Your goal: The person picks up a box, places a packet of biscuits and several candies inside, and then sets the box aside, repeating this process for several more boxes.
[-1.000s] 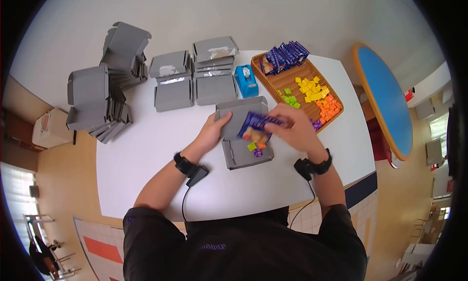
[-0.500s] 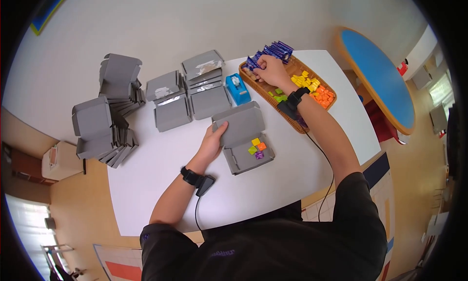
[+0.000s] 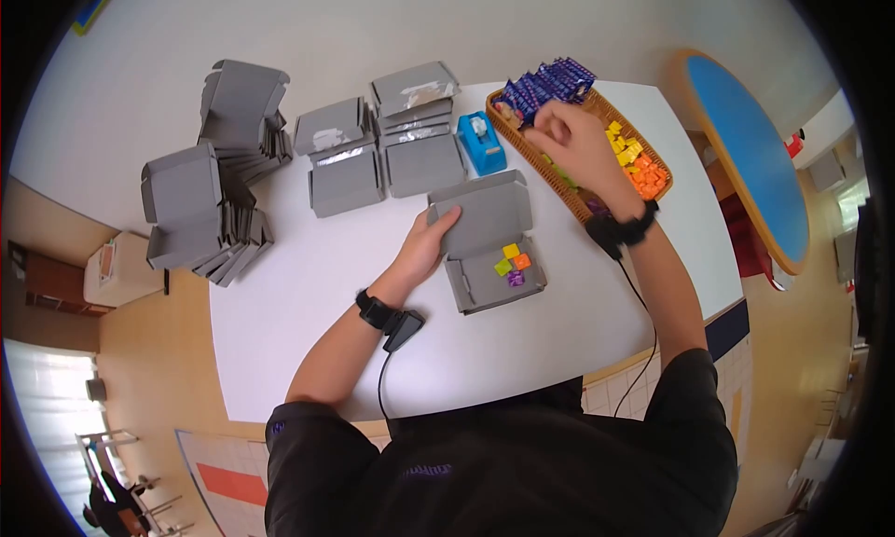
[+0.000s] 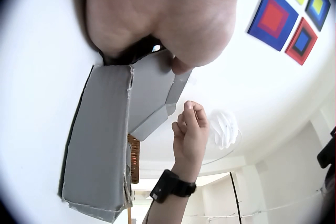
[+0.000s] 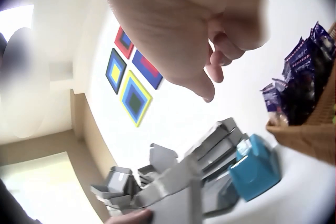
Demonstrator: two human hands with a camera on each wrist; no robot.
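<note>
Right grip looks empty, fingers loosely curled, raised by the brown wicker basket. Those shiny purple snack packets sit just beyond it, row running crosswise. Left grip's farther off, pinching an open grey cardboard box on the table.

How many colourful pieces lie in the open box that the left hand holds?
4: yellow piece at the back, orange piece right, green piece left, purple piece at the front; none looks hidden.

My head camera is looking down on the table; wrist cameras are facing closely past my left hand and right hand, sharing the wall pictures.
</note>
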